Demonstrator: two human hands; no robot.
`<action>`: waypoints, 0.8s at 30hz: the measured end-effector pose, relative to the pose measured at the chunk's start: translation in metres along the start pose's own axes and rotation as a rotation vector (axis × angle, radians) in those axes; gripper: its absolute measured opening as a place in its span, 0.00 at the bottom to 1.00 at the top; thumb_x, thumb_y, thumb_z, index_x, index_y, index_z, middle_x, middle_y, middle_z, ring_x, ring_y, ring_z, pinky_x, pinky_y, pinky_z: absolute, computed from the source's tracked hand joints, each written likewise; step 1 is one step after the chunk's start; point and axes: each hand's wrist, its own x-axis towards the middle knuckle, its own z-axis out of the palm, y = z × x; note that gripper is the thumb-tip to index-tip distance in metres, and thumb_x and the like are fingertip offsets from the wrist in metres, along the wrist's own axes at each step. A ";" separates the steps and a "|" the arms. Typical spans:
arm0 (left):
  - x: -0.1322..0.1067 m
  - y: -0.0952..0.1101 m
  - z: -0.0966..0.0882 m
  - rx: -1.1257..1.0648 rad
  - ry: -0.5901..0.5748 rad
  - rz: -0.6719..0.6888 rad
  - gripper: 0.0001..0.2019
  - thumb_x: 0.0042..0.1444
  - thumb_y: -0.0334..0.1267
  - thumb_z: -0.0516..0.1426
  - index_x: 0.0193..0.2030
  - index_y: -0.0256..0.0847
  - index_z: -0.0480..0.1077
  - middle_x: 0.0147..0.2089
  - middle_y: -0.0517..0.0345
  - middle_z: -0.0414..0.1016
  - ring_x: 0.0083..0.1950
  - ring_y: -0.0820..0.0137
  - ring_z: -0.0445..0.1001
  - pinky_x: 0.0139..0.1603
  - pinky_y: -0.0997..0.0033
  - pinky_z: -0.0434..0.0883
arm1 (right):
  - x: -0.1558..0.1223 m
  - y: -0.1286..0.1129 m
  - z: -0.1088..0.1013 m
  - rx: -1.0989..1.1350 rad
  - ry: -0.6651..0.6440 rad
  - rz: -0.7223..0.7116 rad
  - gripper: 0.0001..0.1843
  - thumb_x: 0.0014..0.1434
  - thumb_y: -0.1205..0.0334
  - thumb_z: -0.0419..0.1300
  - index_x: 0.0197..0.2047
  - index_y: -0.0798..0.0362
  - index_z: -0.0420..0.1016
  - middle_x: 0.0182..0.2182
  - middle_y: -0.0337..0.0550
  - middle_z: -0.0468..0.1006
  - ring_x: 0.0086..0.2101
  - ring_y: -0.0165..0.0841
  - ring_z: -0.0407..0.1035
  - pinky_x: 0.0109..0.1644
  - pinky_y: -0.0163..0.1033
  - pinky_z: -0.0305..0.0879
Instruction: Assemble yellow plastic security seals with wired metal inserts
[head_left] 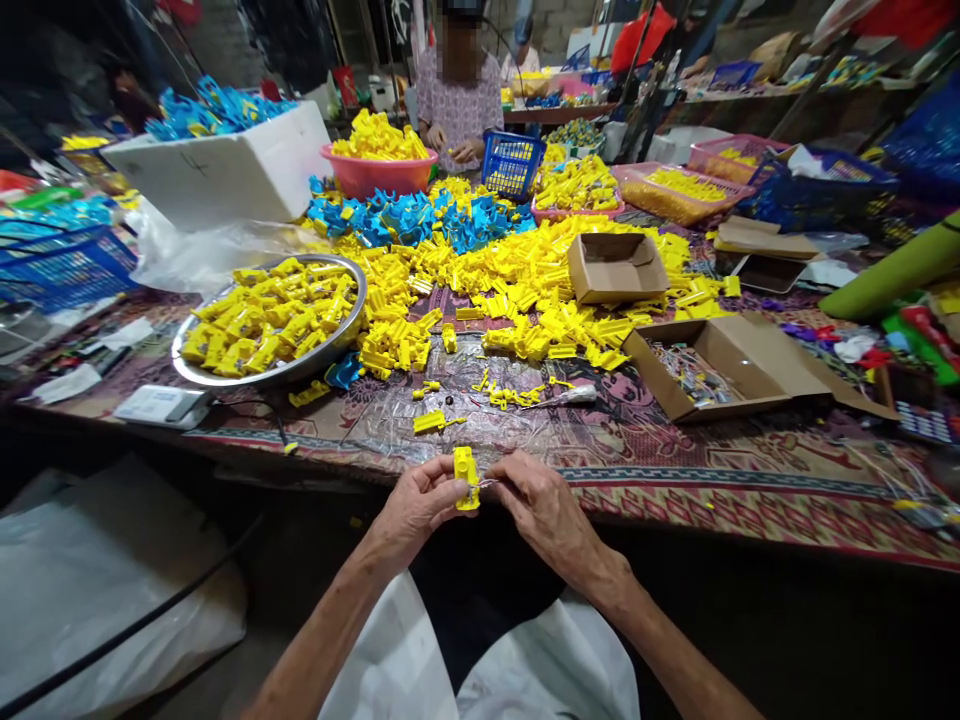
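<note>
Near the table's front edge my left hand (411,512) pinches a small yellow plastic casing (465,466) and holds it upright. Thin pale wires (486,483) run from the casing's right side into the closed fingers of my right hand (541,503). What is at the wires' far end is hidden by those fingers. Just beyond my hands, another yellow casing (430,422) lies on clear plastic sheeting. Small yellow parts (514,392) and a small white-wrapped bundle (577,394) lie behind it.
Loose yellow casings (540,265) and blue pieces (420,217) are heaped mid-table. At left stands a metal basin (360,300) of yellow parts. An open cardboard box (667,385) with wired parts is at right, a smaller box (611,285) behind it. A person (457,100) sits opposite.
</note>
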 end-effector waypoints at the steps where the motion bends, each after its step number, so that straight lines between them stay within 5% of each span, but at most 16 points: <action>1: 0.000 -0.001 -0.001 0.000 0.011 0.007 0.14 0.53 0.37 0.66 0.46 0.37 0.75 0.41 0.54 0.77 0.39 0.71 0.74 0.42 0.71 0.74 | -0.001 0.000 -0.002 0.007 0.005 -0.005 0.10 0.62 0.73 0.55 0.39 0.51 0.75 0.35 0.43 0.75 0.37 0.35 0.70 0.42 0.39 0.65; 6: 0.002 -0.004 -0.002 0.018 0.011 0.025 0.11 0.53 0.36 0.65 0.43 0.37 0.77 0.39 0.54 0.79 0.38 0.71 0.75 0.44 0.72 0.71 | -0.003 -0.007 -0.015 0.222 0.008 0.104 0.07 0.63 0.68 0.57 0.37 0.51 0.77 0.33 0.41 0.76 0.36 0.34 0.70 0.40 0.38 0.65; 11: 0.000 0.004 0.005 -0.086 -0.135 0.039 0.15 0.54 0.36 0.63 0.48 0.34 0.77 0.43 0.48 0.80 0.45 0.64 0.76 0.52 0.65 0.67 | 0.000 -0.021 -0.021 0.661 -0.077 0.310 0.10 0.62 0.56 0.60 0.36 0.53 0.76 0.26 0.37 0.74 0.27 0.29 0.68 0.30 0.33 0.64; 19: -0.003 0.007 0.010 -0.239 -0.154 0.006 0.10 0.52 0.33 0.64 0.41 0.33 0.77 0.38 0.50 0.79 0.37 0.71 0.76 0.44 0.72 0.69 | 0.002 -0.039 -0.015 0.238 0.132 0.099 0.07 0.63 0.64 0.56 0.35 0.51 0.75 0.33 0.42 0.77 0.36 0.35 0.72 0.41 0.37 0.66; 24: -0.001 0.006 0.007 -0.291 -0.192 -0.041 0.11 0.47 0.33 0.66 0.38 0.33 0.76 0.36 0.50 0.77 0.33 0.70 0.75 0.37 0.69 0.72 | 0.004 -0.017 -0.004 0.167 0.171 -0.023 0.08 0.61 0.56 0.58 0.34 0.47 0.76 0.32 0.42 0.78 0.33 0.37 0.73 0.38 0.37 0.70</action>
